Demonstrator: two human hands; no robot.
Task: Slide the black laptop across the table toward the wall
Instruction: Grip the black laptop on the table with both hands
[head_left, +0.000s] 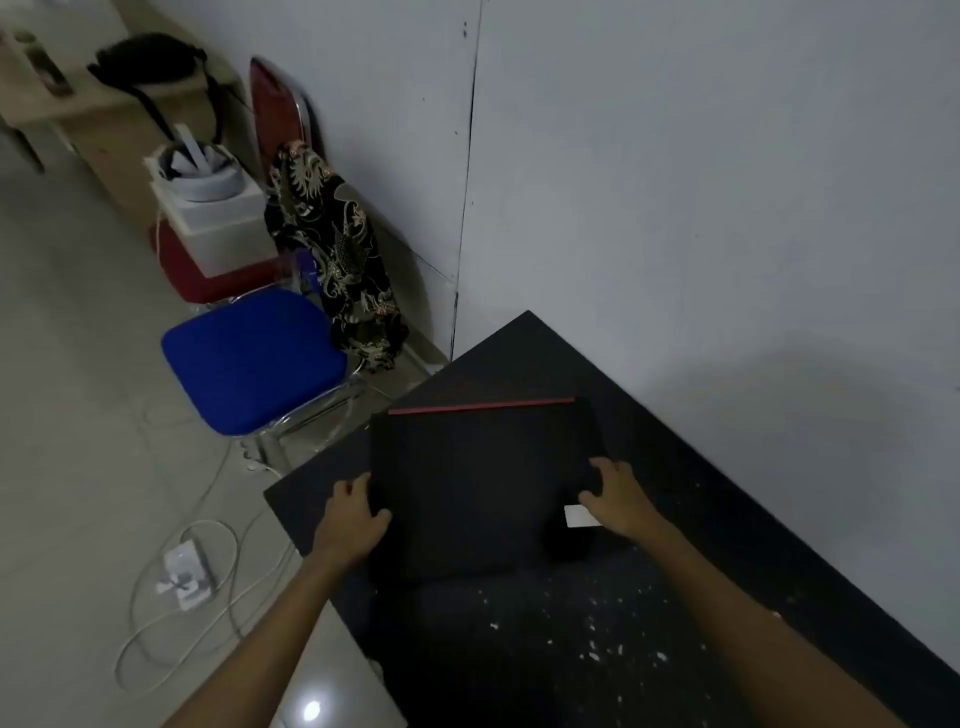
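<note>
Laptop (483, 488) between hands; left fingers (358, 491), right fingers (605, 470) grasping its side edges.

The scene is dimly lit and softly blurred; a glare spot (311, 710) is seen on the floor (78, 415), a soft shadow (779, 395) is cast on the wall (727, 182), and straight lines are bent near the edges

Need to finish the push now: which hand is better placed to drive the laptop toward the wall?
Probably the left hand: it grips the laptop edge farther from the wall. The right hand sits on the wall-side edge.
</note>
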